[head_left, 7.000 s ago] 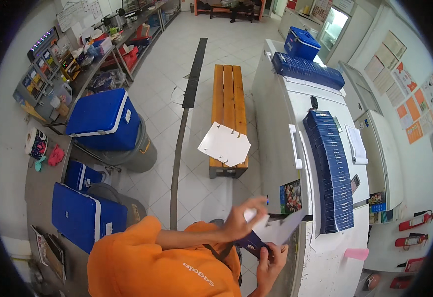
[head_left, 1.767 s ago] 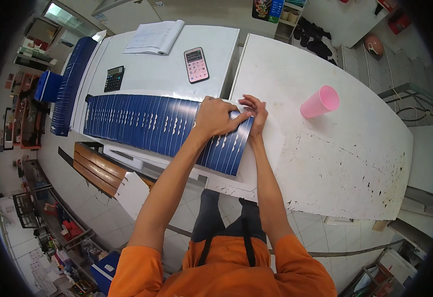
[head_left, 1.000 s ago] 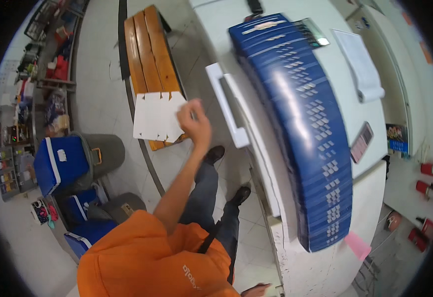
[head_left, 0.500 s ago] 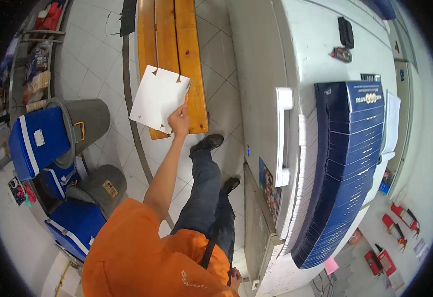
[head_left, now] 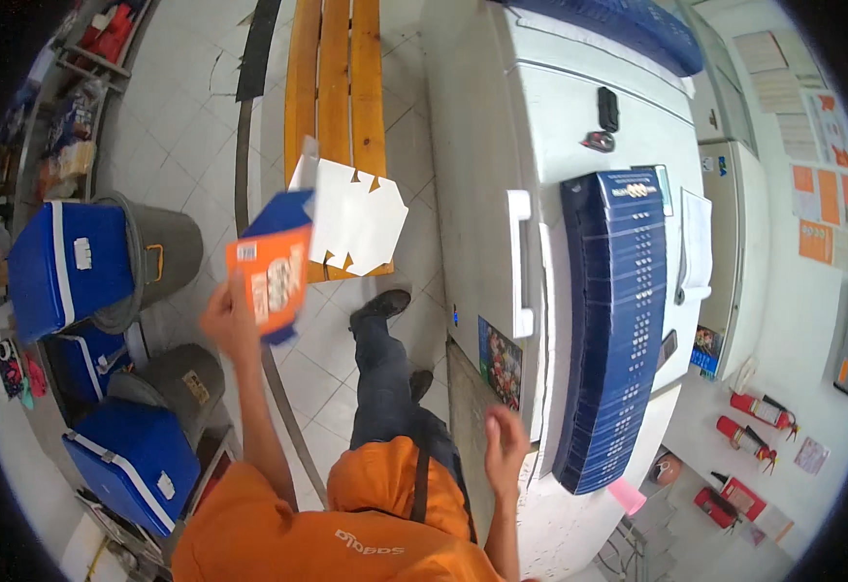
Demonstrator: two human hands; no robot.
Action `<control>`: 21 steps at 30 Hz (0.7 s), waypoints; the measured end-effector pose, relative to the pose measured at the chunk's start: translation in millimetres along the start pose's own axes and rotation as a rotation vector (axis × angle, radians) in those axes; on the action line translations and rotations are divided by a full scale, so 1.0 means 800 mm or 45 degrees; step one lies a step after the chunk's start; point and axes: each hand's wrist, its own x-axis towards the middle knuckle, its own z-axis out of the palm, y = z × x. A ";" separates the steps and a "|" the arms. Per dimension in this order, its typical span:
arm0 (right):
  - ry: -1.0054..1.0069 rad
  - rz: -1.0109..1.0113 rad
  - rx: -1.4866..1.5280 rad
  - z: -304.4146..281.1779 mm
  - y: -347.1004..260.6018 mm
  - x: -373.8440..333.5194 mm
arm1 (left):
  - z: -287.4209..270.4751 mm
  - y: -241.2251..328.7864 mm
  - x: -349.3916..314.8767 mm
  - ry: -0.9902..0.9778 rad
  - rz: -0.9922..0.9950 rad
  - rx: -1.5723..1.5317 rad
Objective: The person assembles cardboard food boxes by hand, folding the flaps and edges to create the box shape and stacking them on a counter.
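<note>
My left hand [head_left: 228, 315] grips a flat cardboard box blank by its orange and blue printed panel [head_left: 274, 272], which is slightly blurred. A white panel with notched edges [head_left: 356, 218] extends to the right, and it seems to belong to the same blank, bent at a fold. It is over the near end of a slatted wooden bench [head_left: 335, 87]. My right hand [head_left: 506, 446] is raised beside the white chest freezer, its fingers apart and nothing in them.
On the white chest freezer [head_left: 472, 126] lies a long row of stacked blue box blanks [head_left: 613, 330], with a black-and-red small tool [head_left: 599, 142] nearby. Blue cooler boxes [head_left: 89, 267] and grey bins [head_left: 167, 252] stand at the left. Red fire extinguishers [head_left: 764, 410] are at the right.
The blank has turned from a flat white face to show its orange and blue side. My left hand has moved left and nearer. My right hand has risen from beside my body.
</note>
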 end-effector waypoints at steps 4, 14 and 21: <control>0.289 -0.373 0.373 0.014 -0.059 0.074 | -0.116 0.001 -0.067 -0.488 -0.095 -0.564; -0.319 -0.911 0.144 -0.202 -0.042 -0.137 | -0.182 0.066 -0.324 -0.680 0.594 -0.344; 0.092 -1.422 -0.009 -0.293 0.028 -0.281 | -0.158 0.118 -0.411 -2.180 1.523 0.084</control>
